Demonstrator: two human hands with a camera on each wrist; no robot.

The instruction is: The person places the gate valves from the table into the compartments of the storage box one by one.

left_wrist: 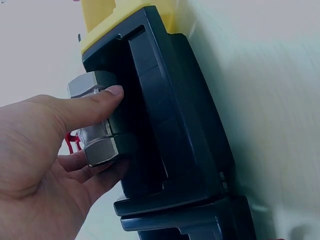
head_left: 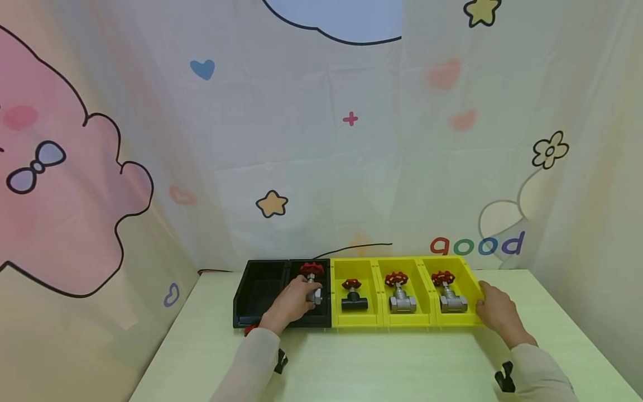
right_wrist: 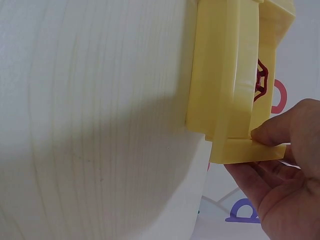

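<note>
My left hand (head_left: 288, 303) grips a silver gate valve with a red handwheel (head_left: 311, 269) at the right-hand black bin (head_left: 317, 322). In the left wrist view, thumb and fingers wrap the valve's hex-ended body (left_wrist: 101, 150) at the bin's opening; whether it touches the bin floor I cannot tell. My right hand (head_left: 502, 314) pinches the outer side wall of the rightmost yellow bin (head_left: 474, 290), thumb inside and fingers outside, as the right wrist view shows. Inside that bin stands another silver valve (head_left: 454, 303) with a red handwheel.
Left of the held valve is an empty black bin (head_left: 261, 290). The middle yellow bin holds a silver valve (head_left: 402, 303), the left yellow one a smaller black-bodied valve (head_left: 354, 302). Something red (head_left: 249, 330) shows beside my left forearm. A patterned curtain (head_left: 321, 167) hangs behind the table.
</note>
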